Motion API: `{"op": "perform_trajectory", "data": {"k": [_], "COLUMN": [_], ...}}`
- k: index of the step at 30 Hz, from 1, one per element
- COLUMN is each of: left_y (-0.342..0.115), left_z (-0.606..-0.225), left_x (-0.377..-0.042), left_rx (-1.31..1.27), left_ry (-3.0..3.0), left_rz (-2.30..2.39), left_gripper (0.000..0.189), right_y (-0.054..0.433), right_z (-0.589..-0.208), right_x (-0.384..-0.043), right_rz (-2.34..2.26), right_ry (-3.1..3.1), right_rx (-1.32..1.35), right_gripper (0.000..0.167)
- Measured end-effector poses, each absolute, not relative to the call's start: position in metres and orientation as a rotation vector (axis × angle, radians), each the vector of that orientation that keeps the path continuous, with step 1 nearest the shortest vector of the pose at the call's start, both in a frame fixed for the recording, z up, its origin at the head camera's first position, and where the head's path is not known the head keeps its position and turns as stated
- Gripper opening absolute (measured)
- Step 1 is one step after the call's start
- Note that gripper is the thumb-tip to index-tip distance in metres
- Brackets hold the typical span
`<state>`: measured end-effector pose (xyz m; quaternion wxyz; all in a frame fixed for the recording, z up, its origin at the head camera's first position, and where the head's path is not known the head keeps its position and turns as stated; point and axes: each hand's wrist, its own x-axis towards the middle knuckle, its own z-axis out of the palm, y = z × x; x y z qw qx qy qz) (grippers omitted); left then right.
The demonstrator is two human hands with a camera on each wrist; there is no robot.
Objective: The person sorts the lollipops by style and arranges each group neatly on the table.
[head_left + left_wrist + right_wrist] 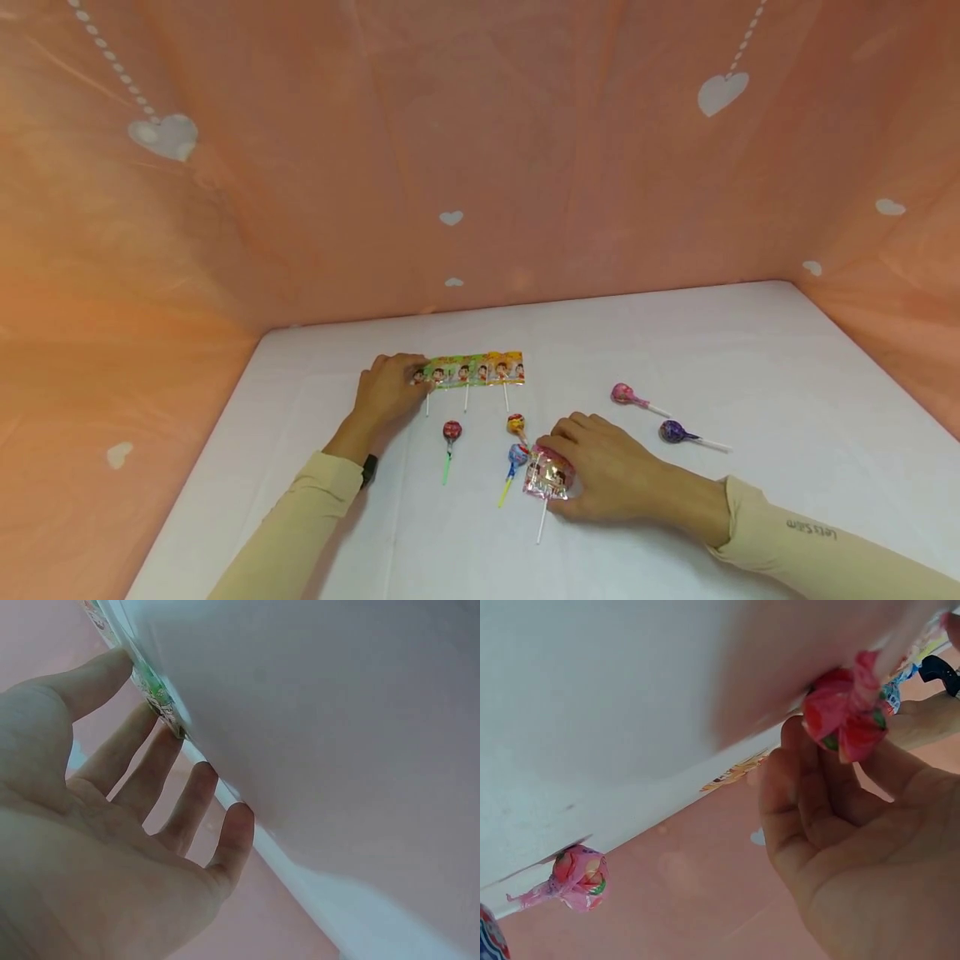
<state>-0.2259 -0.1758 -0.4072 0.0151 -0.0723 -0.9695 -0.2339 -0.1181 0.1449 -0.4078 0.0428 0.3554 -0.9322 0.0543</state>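
Note:
My left hand (390, 387) touches the left end of a row of flat-wrapped lollipops, its fingers fairly straight and spread in the left wrist view. That row has green wrappers (453, 372) on the left and an orange wrapper (504, 368) on the right, white sticks towards me. In the head view my right hand (611, 471) holds a flat pink-wrapped lollipop (551, 475) between thumb and fingers, its stick pointing towards me. A round pink lollipop (845, 716) shows close by that hand in the right wrist view; from above the hand hides it.
Between the hands lie round lollipops: a red one (452, 430), an orange one (516, 424) and a blue one (518, 454). Right of them are a pink lollipop (624, 394) and a purple lollipop (675, 431). An orange curtain (480, 167) with hearts encloses the white table (300, 400).

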Motion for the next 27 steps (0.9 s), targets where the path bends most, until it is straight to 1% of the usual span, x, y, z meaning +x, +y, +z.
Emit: {"op": "perform_trajectory", "data": {"k": [4,9,17,24,27], "left_y": [-0.1758,-0.1749,-0.1749,-0.1753,-0.1754], "left_z": [-0.4068,-0.4056,-0.4058,-0.4066,-0.4072], "left_x": [-0.2264,-0.2254,-0.2254,-0.2258,-0.2262], "left_rx": [-0.229,-0.229,-0.227,-0.227,-0.226], "left_ry": [-3.016,-3.017,-3.018,-3.013,-3.013], "left_rz": [-0.718,-0.714,-0.721,-0.722,-0.727], "left_gripper": [0.045,0.045,0.045,0.045,0.045], "right_y": [0.1451,0.1450,0.1455,0.1480,0.1489], "right_z": [-0.4067,-0.4069,-0.4089,-0.4072,-0.4076], "right_x": [-0.1187,-0.1197,-0.1219,-0.1229,-0.1237], "right_rz": [0.188,0.201,0.247,0.275,0.251], "right_ry": [-2.823,-2.807,-2.812,-2.845,-2.817], "right_rx": [1.089,1.091,1.075,1.001,0.971], "right_gripper": [0.060,0.058,0.061,0.066,0.065]}}
